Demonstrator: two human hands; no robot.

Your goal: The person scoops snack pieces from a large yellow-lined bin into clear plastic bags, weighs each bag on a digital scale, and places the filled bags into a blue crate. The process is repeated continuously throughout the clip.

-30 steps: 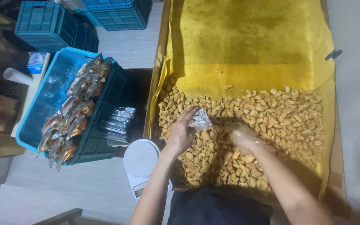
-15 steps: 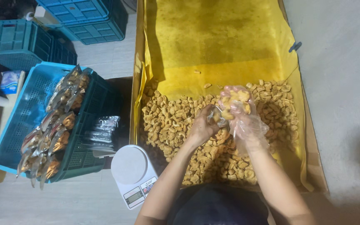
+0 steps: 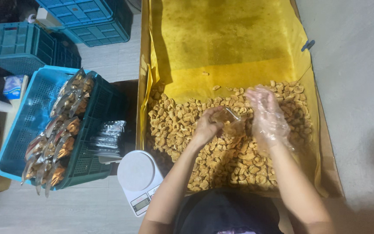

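at frame centre the left hand (image 3: 205, 128) pinches a clear bag (image 3: 229, 121), its mouth facing right; the gloved right hand (image 3: 267, 113), fingers spread and empty, hovers just beside it over the snacks (image 3: 174, 125).

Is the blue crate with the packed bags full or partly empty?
Partly empty: packed bags line only the right side of the blue crate; bare mesh floor shows elsewhere.
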